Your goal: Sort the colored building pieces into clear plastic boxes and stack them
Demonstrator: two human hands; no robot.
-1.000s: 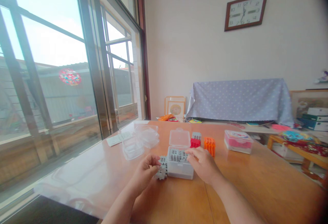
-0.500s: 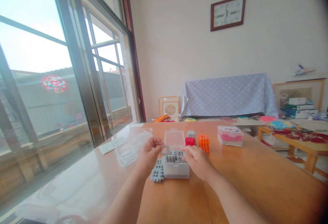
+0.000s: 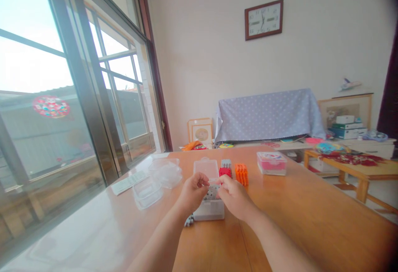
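Observation:
Over a clear plastic box (image 3: 209,212), my left hand (image 3: 195,194) is closed in a pinch, its fingertips at a grey interlocking block (image 3: 212,192). My right hand (image 3: 232,196) also pinches, close to the block's other side; its fingers hide what they hold, if anything. The box's hinged lid (image 3: 205,168) stands raised behind the hands. Grey blocks (image 3: 189,221) lie beside the box, mostly covered by my left wrist. Behind my right hand are a red block stack (image 3: 225,171), a grey stack (image 3: 226,163) and an orange stack (image 3: 241,174).
Clear empty containers (image 3: 146,194) and a pale printed sheet (image 3: 129,183) lie on the left of the wooden table (image 3: 298,218). A closed box with pink contents (image 3: 271,165) stands at the right. A large window (image 3: 62,139) borders the left side.
My hands have come closer together over the box. My left hand has moved right with the grey block. The view has turned slightly to the right.

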